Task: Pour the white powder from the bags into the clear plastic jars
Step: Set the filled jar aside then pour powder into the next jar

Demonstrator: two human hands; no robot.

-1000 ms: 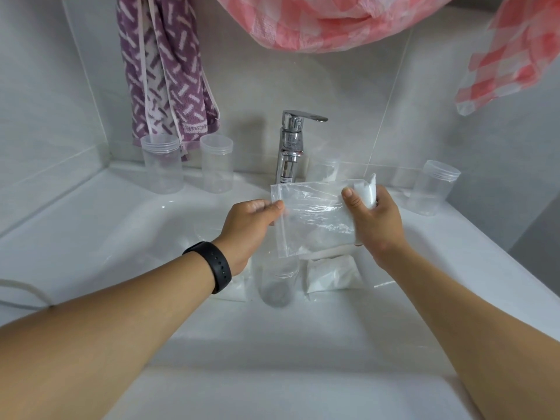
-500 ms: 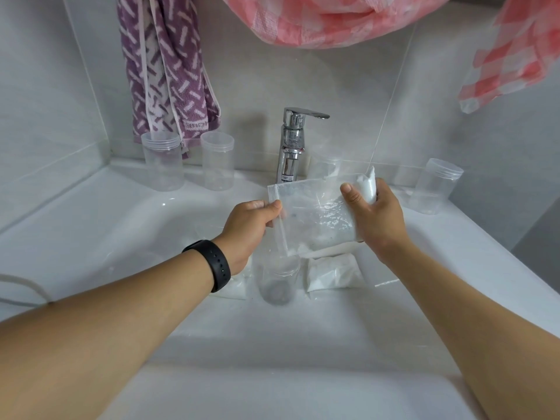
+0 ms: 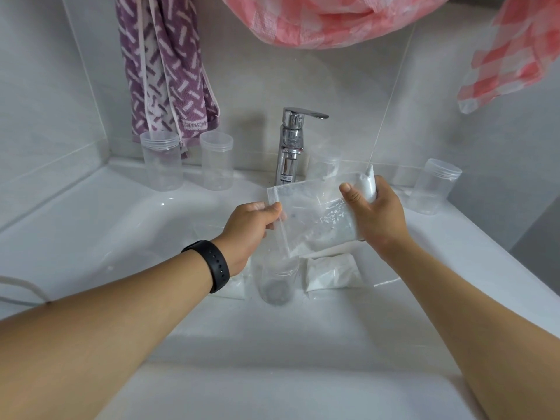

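Over the sink I hold a clear zip bag of white powder, tilted with its lower left corner down. My left hand pinches the bag's left edge near the opening. My right hand grips the raised right end, where powder bunches. The low corner hangs over an open clear jar standing in the basin. Two more powder bags lie in the basin: one right of the jar, one left of it, partly hidden by my wrist.
Two lidded clear jars stand at the back left of the white sink, another at the right. A chrome faucet rises behind the bag. A purple towel and pink checked cloths hang above.
The bag has tipped further, its right end higher and its left corner lower towards the open jar. Powder has slid towards the low corner. Both hands keep their hold.
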